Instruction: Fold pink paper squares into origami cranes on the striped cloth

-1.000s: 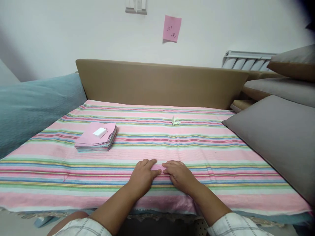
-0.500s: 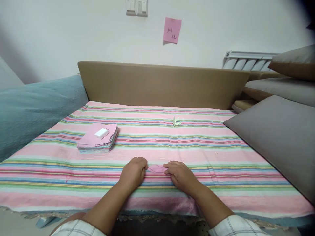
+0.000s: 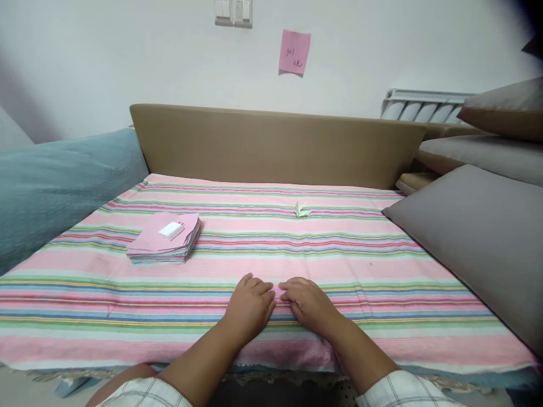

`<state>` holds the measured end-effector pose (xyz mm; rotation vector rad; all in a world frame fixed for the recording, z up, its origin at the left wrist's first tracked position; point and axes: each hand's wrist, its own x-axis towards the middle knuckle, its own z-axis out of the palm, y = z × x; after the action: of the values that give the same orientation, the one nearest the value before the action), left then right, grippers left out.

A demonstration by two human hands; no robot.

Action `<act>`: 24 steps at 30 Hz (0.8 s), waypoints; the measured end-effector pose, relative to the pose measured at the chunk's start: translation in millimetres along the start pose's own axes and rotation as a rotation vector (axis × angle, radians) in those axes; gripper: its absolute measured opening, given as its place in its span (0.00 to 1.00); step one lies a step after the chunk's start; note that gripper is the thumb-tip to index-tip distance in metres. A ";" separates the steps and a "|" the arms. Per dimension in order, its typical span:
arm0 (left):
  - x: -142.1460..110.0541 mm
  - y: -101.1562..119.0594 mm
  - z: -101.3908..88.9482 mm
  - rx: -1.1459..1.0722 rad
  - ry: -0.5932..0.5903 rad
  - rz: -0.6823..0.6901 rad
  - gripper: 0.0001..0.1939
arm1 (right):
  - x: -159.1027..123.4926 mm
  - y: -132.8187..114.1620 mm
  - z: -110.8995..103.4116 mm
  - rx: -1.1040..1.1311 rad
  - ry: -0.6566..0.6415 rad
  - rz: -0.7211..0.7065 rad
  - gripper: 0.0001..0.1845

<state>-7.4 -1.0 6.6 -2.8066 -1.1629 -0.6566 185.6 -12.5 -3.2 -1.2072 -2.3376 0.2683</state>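
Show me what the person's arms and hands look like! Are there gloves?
No gloves: the left hand and right hand are both bare, with no ring, watch or bracelet to be seen. The left sleeve and right sleeve are white with thin dark lines making big squares, and they leave the forearms bare.

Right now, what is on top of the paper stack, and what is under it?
A white plug adapter lies on the pink top sheet of the paper stack. Beneath the stack, the striped cloth shows only around it; anything directly under is covered.
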 end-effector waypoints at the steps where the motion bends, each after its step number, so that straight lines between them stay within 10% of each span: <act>1: 0.2 -0.8 -0.3 0.000 -0.015 -0.012 0.07 | -0.1 0.2 -0.1 0.005 0.000 0.000 0.16; 24: 8.8 -4.2 -1.2 -0.094 -0.048 -0.046 0.10 | 10.6 -2.1 -0.3 0.065 0.075 0.033 0.08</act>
<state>-5.2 7.6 10.6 -2.8962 -1.2405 -0.6686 179.0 -5.2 1.4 -1.2047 -2.2295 0.3024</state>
